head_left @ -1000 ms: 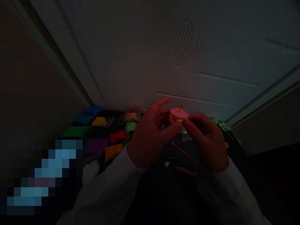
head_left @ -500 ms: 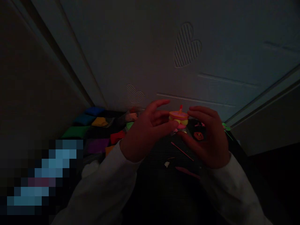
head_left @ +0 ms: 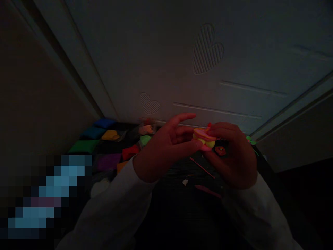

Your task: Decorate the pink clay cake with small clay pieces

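A small clay cake (head_left: 204, 139) is held up between both hands, its top tilted. It has a pink top with an orange rim, yellow balls around the middle and a pink base. A red piece sticks up from the top, partly behind fingers. My left hand (head_left: 169, 146) grips the cake from the left, thumb on its near side and index finger stretched out above. From the right, my right hand (head_left: 231, 152) closes on it, fingers over the top edge and thumb low down. Below lie a thin pink stick tool (head_left: 202, 168) and a pink clay knife (head_left: 207, 191).
Packets of coloured clay, including green (head_left: 84, 146), purple (head_left: 109, 161) and red (head_left: 130, 152), lie on the dark table at left. An orange-red piece (head_left: 220, 150) and a white scrap (head_left: 185, 182) lie nearby. A pale panel with hearts (head_left: 208, 50) rises behind.
The clay cake has moved slightly right and down and now tilts. My right hand's fingers have come over its top edge; my left hand has shifted slightly right with it.
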Available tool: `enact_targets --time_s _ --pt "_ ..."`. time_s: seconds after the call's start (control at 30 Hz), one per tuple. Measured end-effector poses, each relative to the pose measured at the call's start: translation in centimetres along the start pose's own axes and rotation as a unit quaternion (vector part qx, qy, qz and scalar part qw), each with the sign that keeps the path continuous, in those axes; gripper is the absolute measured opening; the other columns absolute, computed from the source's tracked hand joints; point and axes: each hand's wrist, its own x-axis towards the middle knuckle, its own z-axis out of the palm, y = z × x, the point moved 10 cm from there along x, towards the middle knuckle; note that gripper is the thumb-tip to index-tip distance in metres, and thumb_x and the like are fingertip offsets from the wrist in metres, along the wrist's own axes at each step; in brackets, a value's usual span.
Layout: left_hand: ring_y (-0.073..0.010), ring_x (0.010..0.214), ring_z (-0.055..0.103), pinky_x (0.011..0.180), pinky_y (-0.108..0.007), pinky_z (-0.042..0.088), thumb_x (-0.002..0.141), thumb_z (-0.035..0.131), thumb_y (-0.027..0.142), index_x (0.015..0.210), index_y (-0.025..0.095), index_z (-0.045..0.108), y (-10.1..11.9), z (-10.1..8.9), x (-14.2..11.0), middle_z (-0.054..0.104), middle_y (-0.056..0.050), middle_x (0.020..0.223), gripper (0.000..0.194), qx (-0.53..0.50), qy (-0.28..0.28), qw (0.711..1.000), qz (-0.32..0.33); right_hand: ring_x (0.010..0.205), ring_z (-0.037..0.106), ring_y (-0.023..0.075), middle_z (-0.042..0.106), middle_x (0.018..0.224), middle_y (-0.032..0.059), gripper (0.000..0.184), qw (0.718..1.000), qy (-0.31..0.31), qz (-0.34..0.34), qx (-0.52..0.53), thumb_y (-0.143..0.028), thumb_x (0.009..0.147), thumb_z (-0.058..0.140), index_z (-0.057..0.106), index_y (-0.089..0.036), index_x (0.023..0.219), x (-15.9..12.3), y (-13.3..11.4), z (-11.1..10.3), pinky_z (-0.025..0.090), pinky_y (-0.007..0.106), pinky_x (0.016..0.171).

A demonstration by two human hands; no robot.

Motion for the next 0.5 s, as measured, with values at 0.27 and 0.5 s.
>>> enact_targets --time_s 0.27,0.5 --pt "-0.0250 0.095 0.063 0.081 -0.037 0.051 0.067 0.068 0.020 0.118 0.021 0.044 -0.09 -0.07 0.04 0.065 -0.008 0.103 0.056 0.018 0.003 1.000 0.004 0.099 0.055 0.0212 0.059 0.100 0.0047 0.036 1.000 -0.003 0.007 0.006 -0.014 0.070 0.062 0.051 -0.026 0.103 -0.09 0.11 -0.07 0.044 0.041 0.085" --pt "-0.0239 0.100 0.060 0.083 -0.037 0.050 0.068 0.068 0.021 0.121 0.024 0.043 0.59 -0.42 -0.31 0.060 -0.008 0.112 0.059 0.077 -0.001 0.997 0.031 0.098 0.054 0.0205 0.059 0.101 0.0039 0.038 1.000 -0.002 0.020 0.012 -0.013 0.070 0.063 0.051 -0.026 0.103 -0.20 0.24 -0.07 0.043 0.040 0.086"
